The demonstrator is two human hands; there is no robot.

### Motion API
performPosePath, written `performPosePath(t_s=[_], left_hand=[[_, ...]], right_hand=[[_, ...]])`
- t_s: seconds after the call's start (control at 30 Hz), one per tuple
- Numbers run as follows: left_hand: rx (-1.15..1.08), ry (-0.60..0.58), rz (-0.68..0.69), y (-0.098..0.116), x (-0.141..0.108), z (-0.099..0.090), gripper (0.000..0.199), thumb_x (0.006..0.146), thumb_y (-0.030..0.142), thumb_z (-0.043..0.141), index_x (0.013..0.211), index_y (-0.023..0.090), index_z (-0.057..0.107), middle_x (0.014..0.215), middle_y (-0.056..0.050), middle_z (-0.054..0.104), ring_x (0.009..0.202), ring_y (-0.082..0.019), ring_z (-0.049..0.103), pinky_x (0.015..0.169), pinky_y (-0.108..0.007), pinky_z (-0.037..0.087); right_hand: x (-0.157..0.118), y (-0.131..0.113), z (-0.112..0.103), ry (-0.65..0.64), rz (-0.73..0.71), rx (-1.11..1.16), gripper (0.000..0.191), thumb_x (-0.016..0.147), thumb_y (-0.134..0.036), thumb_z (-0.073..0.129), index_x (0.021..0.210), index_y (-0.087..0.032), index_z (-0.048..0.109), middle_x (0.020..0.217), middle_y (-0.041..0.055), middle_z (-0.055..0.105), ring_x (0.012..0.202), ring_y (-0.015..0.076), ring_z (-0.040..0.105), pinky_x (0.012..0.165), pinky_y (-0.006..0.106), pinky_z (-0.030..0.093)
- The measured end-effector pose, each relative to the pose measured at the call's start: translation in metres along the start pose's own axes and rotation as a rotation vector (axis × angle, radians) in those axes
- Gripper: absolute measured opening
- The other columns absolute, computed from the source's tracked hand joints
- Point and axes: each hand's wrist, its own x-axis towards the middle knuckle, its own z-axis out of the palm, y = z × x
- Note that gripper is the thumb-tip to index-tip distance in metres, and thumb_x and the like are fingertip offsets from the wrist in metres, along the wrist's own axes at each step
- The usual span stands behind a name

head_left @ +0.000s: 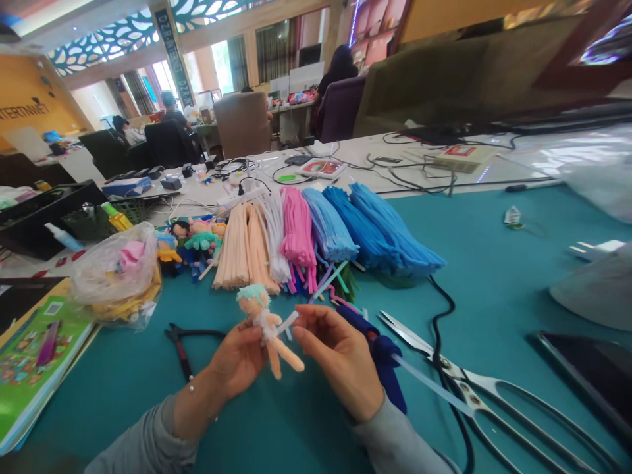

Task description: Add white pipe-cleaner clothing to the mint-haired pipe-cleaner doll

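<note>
A small pipe-cleaner doll (277,355) with peach limbs, mint hair and a white band round its body is held up over the table. My left hand (241,355) is closed on the doll from its left side. Between thumb and fingers, my right hand (338,352) pinches the end of a white pipe cleaner (289,322) that sticks out from the doll's waist. Right of that hand lies a dark blue glue gun (382,349) with a clear glue stick. Bundles of peach (241,250), white, pink (297,230) and blue pipe cleaners (390,230) lie behind the doll.
Large scissors (444,362) lie at the right, crossed by a black cable (442,316). Pliers (182,352) rest left of my hands. A plastic bag (116,273), finished dolls (197,237) and a green book (44,362) are further left; a dark phone-like device (587,382) is far right.
</note>
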Motion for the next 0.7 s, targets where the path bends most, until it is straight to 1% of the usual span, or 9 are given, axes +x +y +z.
performPosePath(t_s=[0.1, 0.2, 0.3, 0.4, 0.47, 0.6, 0.7], left_hand=[[-0.001, 0.014, 0.003, 0.001, 0.0, 0.002, 0.02, 0.059, 0.01, 0.077, 0.077, 0.014, 0.07, 0.074, -0.001, 0.07, 0.063, -0.011, 0.063, 0.064, -0.02, 0.05], [0.007, 0.004, 0.011, 0.001, -0.001, 0.006, 0.023, 0.055, 0.012, 0.081, 0.075, 0.013, 0.07, 0.071, -0.001, 0.07, 0.063, -0.01, 0.063, 0.063, -0.018, 0.049], [0.031, -0.005, 0.032, 0.0, -0.002, 0.008, 0.022, 0.054, 0.013, 0.081, 0.073, 0.012, 0.07, 0.071, -0.002, 0.07, 0.063, -0.011, 0.062, 0.06, -0.018, 0.048], [0.059, 0.002, 0.048, -0.002, -0.002, 0.009, 0.022, 0.054, 0.012, 0.08, 0.073, 0.013, 0.07, 0.072, -0.002, 0.07, 0.066, -0.012, 0.063, 0.063, -0.02, 0.049], [0.077, 0.003, 0.055, -0.003, -0.002, 0.008, 0.021, 0.055, 0.012, 0.08, 0.073, 0.013, 0.07, 0.075, -0.003, 0.07, 0.066, -0.013, 0.063, 0.062, -0.022, 0.049], [0.107, -0.014, 0.045, -0.002, -0.002, 0.008, 0.021, 0.056, 0.015, 0.079, 0.074, 0.011, 0.071, 0.073, -0.004, 0.07, 0.06, -0.013, 0.061, 0.055, -0.023, 0.049], [0.081, 0.028, 0.037, 0.0, -0.001, 0.008, 0.025, 0.052, 0.015, 0.082, 0.074, 0.011, 0.071, 0.072, -0.003, 0.07, 0.064, -0.012, 0.062, 0.059, -0.02, 0.049]], right_hand=[[-0.001, -0.002, 0.0, 0.032, -0.035, 0.013, 0.029, 0.065, -0.039, 0.073, 0.084, -0.019, 0.063, 0.067, -0.0005, 0.06, 0.056, 0.0125, 0.052, 0.052, 0.026, 0.045], [-0.002, -0.004, 0.0, 0.047, -0.07, -0.015, 0.028, 0.068, -0.04, 0.072, 0.083, -0.019, 0.064, 0.066, -0.0002, 0.06, 0.056, 0.013, 0.053, 0.054, 0.027, 0.047], [-0.003, -0.006, -0.001, 0.056, -0.102, -0.058, 0.026, 0.07, -0.041, 0.07, 0.082, -0.019, 0.064, 0.068, 0.0013, 0.062, 0.058, 0.0143, 0.055, 0.055, 0.027, 0.048], [-0.003, -0.007, -0.002, 0.055, -0.161, -0.132, 0.023, 0.074, -0.043, 0.067, 0.075, -0.019, 0.064, 0.068, 0.0021, 0.061, 0.058, 0.0147, 0.055, 0.053, 0.027, 0.048], [-0.003, -0.008, -0.002, 0.055, -0.189, -0.164, 0.026, 0.076, -0.044, 0.064, 0.069, -0.02, 0.062, 0.065, 0.0016, 0.059, 0.056, 0.0139, 0.053, 0.051, 0.026, 0.046], [-0.003, -0.012, -0.001, 0.042, -0.139, -0.14, 0.031, 0.078, -0.048, 0.061, 0.066, -0.02, 0.058, 0.055, -0.0019, 0.052, 0.05, 0.0125, 0.049, 0.049, 0.025, 0.044], [-0.004, -0.014, -0.002, 0.061, -0.108, -0.076, 0.032, 0.077, -0.051, 0.061, 0.067, -0.021, 0.055, 0.051, -0.0041, 0.048, 0.047, 0.012, 0.048, 0.048, 0.025, 0.043]])
